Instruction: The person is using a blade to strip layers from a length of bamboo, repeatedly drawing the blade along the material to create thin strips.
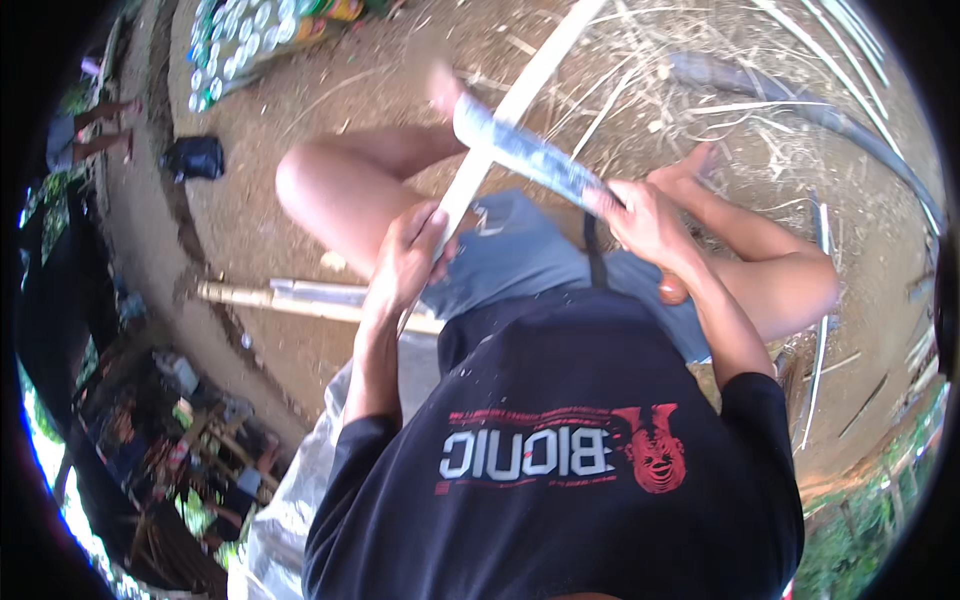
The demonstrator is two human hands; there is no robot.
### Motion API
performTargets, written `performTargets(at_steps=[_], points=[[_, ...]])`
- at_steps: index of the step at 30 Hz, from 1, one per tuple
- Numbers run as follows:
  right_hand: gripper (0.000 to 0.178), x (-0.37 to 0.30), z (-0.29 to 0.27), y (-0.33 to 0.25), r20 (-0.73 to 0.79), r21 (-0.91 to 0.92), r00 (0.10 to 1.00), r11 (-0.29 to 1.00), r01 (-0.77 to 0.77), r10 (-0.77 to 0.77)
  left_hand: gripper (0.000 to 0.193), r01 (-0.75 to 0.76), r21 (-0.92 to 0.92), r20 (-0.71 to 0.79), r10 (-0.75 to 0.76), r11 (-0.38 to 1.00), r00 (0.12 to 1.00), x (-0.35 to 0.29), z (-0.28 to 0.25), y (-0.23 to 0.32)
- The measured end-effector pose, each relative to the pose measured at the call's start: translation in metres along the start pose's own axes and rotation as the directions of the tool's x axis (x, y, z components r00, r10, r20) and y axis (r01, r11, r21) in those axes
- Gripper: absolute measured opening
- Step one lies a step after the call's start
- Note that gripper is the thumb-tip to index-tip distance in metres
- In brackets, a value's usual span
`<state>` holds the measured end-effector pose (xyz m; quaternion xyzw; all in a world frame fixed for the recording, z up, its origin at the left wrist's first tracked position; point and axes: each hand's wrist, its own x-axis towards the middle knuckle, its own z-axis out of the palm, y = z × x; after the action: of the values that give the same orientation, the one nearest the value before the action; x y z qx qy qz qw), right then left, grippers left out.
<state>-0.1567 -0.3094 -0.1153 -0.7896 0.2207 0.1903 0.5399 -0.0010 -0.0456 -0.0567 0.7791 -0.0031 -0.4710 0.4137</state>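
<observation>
I sit on the ground with my legs bent. My left hand [408,248] is closed round a long pale strip of bamboo or wood [535,80], which runs up and away past my shin. My right hand [640,222] grips a broad machete [535,160] with a grey blade. The blade lies across the strip in front of my shorts, flat side partly showing. A brown rounded end [673,288], seemingly the machete's handle, shows below my right wrist. The fingers of my left hand partly hide the near part of the strip.
Pale shavings [740,130] litter the dirt beyond my feet. A dark pipe-like length [800,110] curves at the far right, near several thin strips [850,70]. Bamboo poles [290,300] lie at my left. Plastic bottles [240,45] and a black bag [195,158] stand farther off. Another person's legs [100,130] show far left.
</observation>
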Motion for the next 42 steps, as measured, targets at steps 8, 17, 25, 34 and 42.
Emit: performTargets(at_steps=[8,17,25,34,42], points=[[0.045,0.000,-0.076,0.020,-0.099,0.523,0.979,0.846,-0.103,0.180,0.034,-0.006,0.451,-0.143,0.079,0.893,0.987,-0.094,-0.018,-0.017],[0.040,0.024,-0.061,0.053,-0.076,0.913,0.945,0.402,-0.062,0.317,0.029,0.070,0.765,-0.182,0.111,0.640,0.977,-0.126,-0.051,-0.020],[0.038,0.023,-0.074,0.057,-0.202,0.935,0.928,0.343,0.087,0.313,0.055,-0.381,0.427,-0.030,0.434,0.820,0.900,0.100,0.068,0.077],[0.033,0.017,-0.085,0.055,-0.271,0.941,0.880,0.302,0.156,0.391,0.041,-0.125,0.114,0.098,0.114,0.986,0.989,0.061,0.054,0.061],[0.034,0.026,-0.066,0.044,-0.159,0.920,0.924,0.393,0.011,0.347,0.033,0.081,0.675,-0.295,0.168,0.733,0.941,-0.059,-0.010,0.022]])
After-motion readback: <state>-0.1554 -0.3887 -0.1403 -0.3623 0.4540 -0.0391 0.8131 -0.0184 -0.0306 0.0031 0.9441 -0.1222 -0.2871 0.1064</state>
